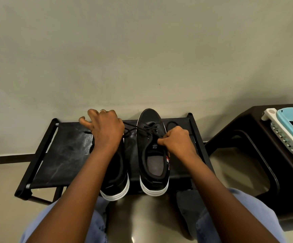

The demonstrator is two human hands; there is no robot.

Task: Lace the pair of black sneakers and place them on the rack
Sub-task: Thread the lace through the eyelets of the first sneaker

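1. Two black shoes sat side by side on the rack (68, 155) in the middle of the frame.
2. The right hand (175, 139) pinched the lace (133, 128) of the right shoe (153, 155), fingers curled tight.
3. The left hand (105, 128) was over the left shoe (115, 178) and seemed to pull the other lace end; its grip was hard to see.
4. The lace looked thin, soft and floppy, so holding it near the tip seemed best.
5. The shoes looked light, with bendy tops and firm white soles. The heel looked like a good place to lift them.
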